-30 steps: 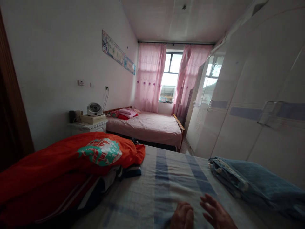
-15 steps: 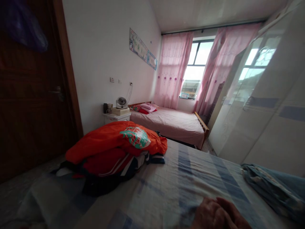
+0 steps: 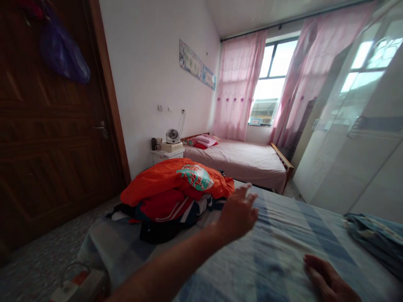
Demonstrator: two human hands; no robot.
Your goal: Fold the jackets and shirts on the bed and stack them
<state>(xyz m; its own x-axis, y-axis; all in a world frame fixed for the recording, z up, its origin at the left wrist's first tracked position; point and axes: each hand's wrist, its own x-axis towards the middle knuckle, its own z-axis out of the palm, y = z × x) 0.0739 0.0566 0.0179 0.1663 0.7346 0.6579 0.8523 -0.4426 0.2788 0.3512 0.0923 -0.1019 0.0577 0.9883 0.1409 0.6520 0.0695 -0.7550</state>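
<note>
The orange garment [image 3: 157, 178] lies in a soft, rumpled mound, bright and slightly glossy, with a green-and-white globe-like print [image 3: 197, 176] toward its right end. Beneath it are a red garment [image 3: 166, 205] with paired white stripes and some black cloth [image 3: 157, 233] sagging at the front (the dark folds are too murky to separate further). The heap sits on the blue-and-white checked sheet [image 3: 283, 235] of the near bed, at the left of the view, short of the white bedside cabinet [image 3: 168, 155].

The mound's long axis runs roughly level across the view; its rounded left end faces the brown door [image 3: 56, 138], and its narrower right end points toward the left hand [image 3: 241, 212]. At the far right lies folded blue-grey cloth [image 3: 376, 235], its length slanting down toward the right edge.

The left forearm reaches in diagonally from the bottom, rising to the right, with the back of the hand showing. The fingers are loosely bent and spread, with nothing visible in them; whether they touch the orange edge beside them, I cannot tell. The right hand [image 3: 330, 279] is low over the sheet at lower right, fingers extended close together toward the upper left, gripping nothing visible.
</note>
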